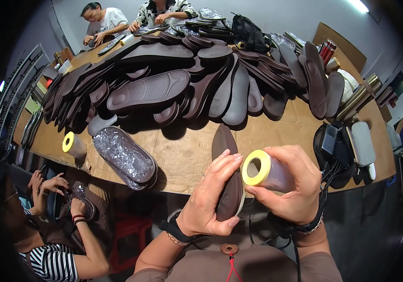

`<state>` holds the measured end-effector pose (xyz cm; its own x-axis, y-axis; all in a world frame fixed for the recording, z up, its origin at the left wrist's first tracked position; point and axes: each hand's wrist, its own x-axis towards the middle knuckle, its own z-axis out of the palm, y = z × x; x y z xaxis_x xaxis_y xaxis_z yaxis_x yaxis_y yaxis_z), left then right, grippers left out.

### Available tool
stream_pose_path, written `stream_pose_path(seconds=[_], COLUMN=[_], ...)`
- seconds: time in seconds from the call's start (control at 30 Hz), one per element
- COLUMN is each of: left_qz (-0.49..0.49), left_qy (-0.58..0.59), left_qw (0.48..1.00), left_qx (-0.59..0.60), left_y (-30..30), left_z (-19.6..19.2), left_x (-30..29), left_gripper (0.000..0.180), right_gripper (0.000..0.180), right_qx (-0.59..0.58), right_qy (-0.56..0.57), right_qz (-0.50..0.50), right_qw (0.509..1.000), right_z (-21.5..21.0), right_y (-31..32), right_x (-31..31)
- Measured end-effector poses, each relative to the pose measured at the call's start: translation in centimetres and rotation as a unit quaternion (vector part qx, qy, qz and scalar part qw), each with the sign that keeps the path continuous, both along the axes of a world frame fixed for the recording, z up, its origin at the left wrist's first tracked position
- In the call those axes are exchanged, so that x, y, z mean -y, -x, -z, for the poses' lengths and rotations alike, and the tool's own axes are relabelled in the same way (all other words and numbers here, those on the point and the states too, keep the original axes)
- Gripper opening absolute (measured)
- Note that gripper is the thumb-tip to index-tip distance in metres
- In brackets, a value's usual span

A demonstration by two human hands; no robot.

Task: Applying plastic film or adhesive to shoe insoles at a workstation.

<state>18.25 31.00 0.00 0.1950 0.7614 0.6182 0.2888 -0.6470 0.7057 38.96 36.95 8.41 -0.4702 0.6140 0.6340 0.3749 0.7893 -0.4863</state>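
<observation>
A brown shoe sole (229, 195) stands on its edge in front of me, its long axis pointing away from my body. My left hand (200, 207) is closed on its left side, fingers along the upper part and thumb near the bottom end. My right hand (300, 181) grips a roll of clear film (276, 175) with a yellow core end turned toward the sole. The roll is just right of the sole; a pale strip shows along the sole's right edge. Whether film runs between them I cannot make out.
A big heap of brown and grey soles (149, 89) covers the table's far half. Nearer left are a film-wrapped bundle of soles (123, 157) and another film roll (74, 144). A black pouch (334, 145) and grey case (362, 143) lie right. Co-workers handle soles at left and back.
</observation>
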Motion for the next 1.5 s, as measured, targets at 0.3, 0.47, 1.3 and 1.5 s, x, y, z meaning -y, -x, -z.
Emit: stream_pose_path(seconds=[0.3, 0.47, 1.3, 1.5], left_qz=[-0.006, -0.006, -0.010, -0.014], left_qy=[0.000, -0.006, 0.117, 0.131], left_qw=[1.000, 1.000, 0.993, 0.991], left_qx=[-0.004, -0.004, -0.006, -0.016], left_y=[-0.2, -0.4, -1.7, -1.8], left_z=[0.0, 0.0, 4.8, 4.7], left_x=[0.1, 0.0, 0.7, 0.9], left_gripper=[0.096, 0.095, 0.102, 0.103], right_gripper=[0.055, 0.056, 0.065, 0.065], right_qx=[0.018, 0.029, 0.123, 0.129], right_qy=[-0.004, 0.002, 0.037, 0.116], right_qz=[0.020, 0.027, -0.040, -0.065], right_qw=[1.000, 0.999, 0.991, 0.983], right_z=[0.2, 0.6, 7.2, 5.7], right_y=[0.0, -0.2, -2.1, -2.4], right_x=[0.2, 0.5, 0.8, 0.4])
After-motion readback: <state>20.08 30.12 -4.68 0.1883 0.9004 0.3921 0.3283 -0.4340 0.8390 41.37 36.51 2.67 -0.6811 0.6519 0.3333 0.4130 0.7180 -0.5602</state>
